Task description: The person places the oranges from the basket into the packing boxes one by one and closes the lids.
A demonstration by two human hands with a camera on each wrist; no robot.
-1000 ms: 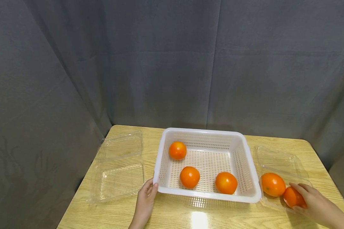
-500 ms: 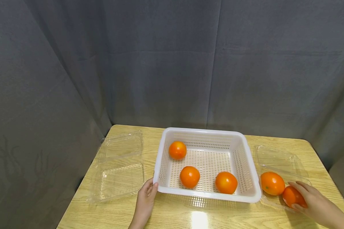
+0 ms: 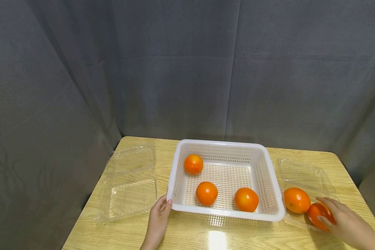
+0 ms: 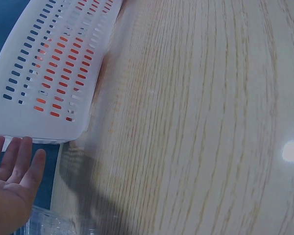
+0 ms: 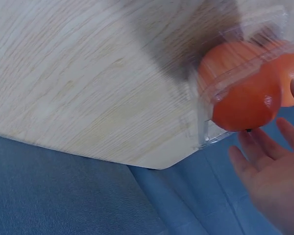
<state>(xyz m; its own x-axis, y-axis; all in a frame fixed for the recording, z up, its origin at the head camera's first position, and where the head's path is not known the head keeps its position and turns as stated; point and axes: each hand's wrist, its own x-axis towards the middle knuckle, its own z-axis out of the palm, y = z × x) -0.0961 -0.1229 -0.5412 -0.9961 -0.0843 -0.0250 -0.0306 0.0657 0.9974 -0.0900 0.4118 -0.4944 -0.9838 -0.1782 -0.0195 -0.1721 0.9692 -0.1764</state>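
A white perforated plastic basket (image 3: 226,216) holds three oranges (image 3: 206,193). My left hand (image 3: 157,218) pinches its front left corner, thumb over the rim; in the left wrist view the fingers of this hand (image 4: 13,188) reach the rim from outside. To the basket's right lies an unfolded clear plastic clamshell box (image 3: 307,173) with two oranges side by side. My right hand (image 3: 347,220) is spread at the right-hand orange (image 3: 320,216). In the right wrist view the fingertips are right at that orange (image 5: 247,100), the fingers loosely extended.
A second clear clamshell box (image 3: 131,194) stands unfolded left of the basket, without fruit in it. All stand on a wood-grain table (image 3: 243,236) with rounded back corners. Grey cloth (image 3: 175,86) hangs behind and at the sides.
My right fingers have loosened around the right-hand orange, the thumb drawing back a little. The two oranges in the box shifted very slightly. My left hand and the basket have stayed put.
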